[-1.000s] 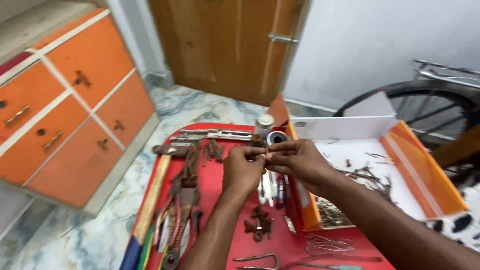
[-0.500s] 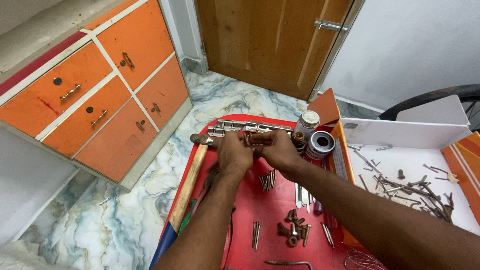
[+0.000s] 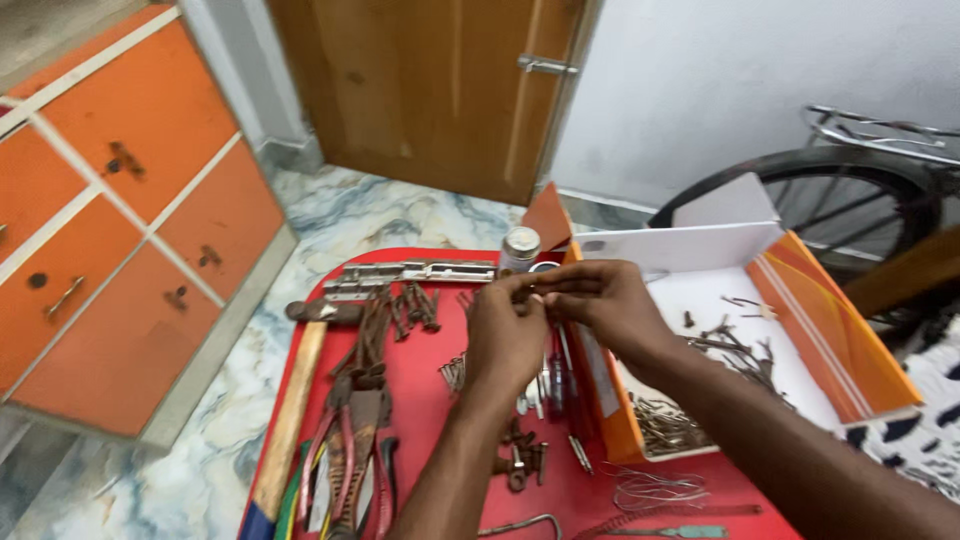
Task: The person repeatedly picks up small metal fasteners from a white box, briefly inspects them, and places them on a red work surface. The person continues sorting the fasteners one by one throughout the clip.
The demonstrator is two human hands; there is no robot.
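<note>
Marble floor, orange drawers, wooden door; red worktop [image 3: 420,400]. I log: left hand [image 3: 505,335] and right hand [image 3: 600,305] meet fingertip to fingertip, pinching a small item too tiny to identify. Below them, rusty nails [image 3: 455,372]; to their left, pliers [image 3: 355,430], hammer [image 3: 300,400]. Right: open box [image 3: 800,330]. Sorting looks partway: much hardware remains loose.

rusty metal nails [image 3: 412,305], glossy red plastic tray [image 3: 420,420], wooden hammer handle [image 3: 288,420].
</note>
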